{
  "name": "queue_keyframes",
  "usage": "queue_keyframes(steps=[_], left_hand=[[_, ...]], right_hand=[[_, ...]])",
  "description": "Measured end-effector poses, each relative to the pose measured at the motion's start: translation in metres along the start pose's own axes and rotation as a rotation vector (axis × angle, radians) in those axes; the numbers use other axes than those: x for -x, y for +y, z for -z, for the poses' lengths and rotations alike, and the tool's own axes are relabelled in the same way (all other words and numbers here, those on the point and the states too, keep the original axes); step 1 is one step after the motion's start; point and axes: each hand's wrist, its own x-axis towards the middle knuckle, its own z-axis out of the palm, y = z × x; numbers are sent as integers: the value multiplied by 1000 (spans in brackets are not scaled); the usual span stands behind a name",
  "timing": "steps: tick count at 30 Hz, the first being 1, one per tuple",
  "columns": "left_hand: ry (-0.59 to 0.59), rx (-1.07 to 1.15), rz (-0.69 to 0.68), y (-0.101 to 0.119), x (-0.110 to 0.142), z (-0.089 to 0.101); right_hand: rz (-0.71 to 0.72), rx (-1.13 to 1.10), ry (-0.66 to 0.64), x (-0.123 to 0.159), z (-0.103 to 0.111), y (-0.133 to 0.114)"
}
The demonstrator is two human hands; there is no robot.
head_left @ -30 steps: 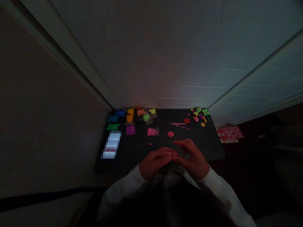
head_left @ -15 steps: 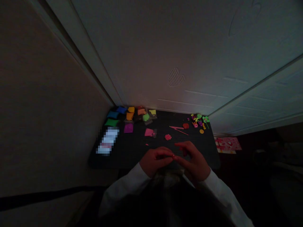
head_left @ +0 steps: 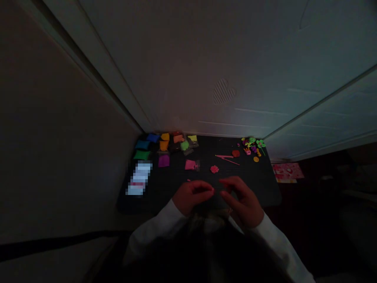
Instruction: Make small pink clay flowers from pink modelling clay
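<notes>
My left hand (head_left: 193,195) is pinched, with a tiny pink piece of clay (head_left: 213,190) showing at its fingertips. To its right my right hand (head_left: 243,200) is open, thumb and forefinger apart and nothing visible between them. Just beyond both hands lies a bumpy pink clay flower (head_left: 214,169) on the dark table (head_left: 165,188). A pink pack of clay (head_left: 190,164) rests farther left, and a small pink bit (head_left: 189,180) is partly behind my left hand. Pink modelling tools (head_left: 226,157) lie beside a red lump of clay (head_left: 236,153).
Several coloured clay packs, among them a green one (head_left: 142,155) and a purple one (head_left: 164,160), line the table's back left. A phone with a blurred screen (head_left: 139,179) lies at the left. Small clay figures (head_left: 250,145) and a yellow disc (head_left: 256,159) occupy the back right, near the wall (head_left: 182,78).
My hands were touching at the fingertips around a small pinkish bit. Now they are apart, the piece staying with my left hand. The view has shifted slightly.
</notes>
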Motion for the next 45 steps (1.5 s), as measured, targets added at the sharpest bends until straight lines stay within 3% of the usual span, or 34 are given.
queue_keyframes(steps=[10, 17, 23, 28, 33, 38, 45], left_hand=[[-57, 51, 17, -10, -4, 12], [14, 99, -32, -14, 1, 14], [104, -45, -52, -21, -1, 19], [156, -299, -84, -51, -11, 32], [158, -603, -67, -105, -38, 31], [29, -813, -101, -154, -76, 13], [-127, -1004, -203, -185, -96, 18]], right_hand=[[-63, -37, 66, 9, -13, 0], [-70, -48, 48, 7, -19, 1], [-86, -23, 3, 3, -18, 8], [-145, 1, -35, -2, -22, 57], [-270, 44, -79, -2, -34, 127], [-399, 123, -108, 4, -46, 180], [-540, 188, -81, 30, -63, 217]])
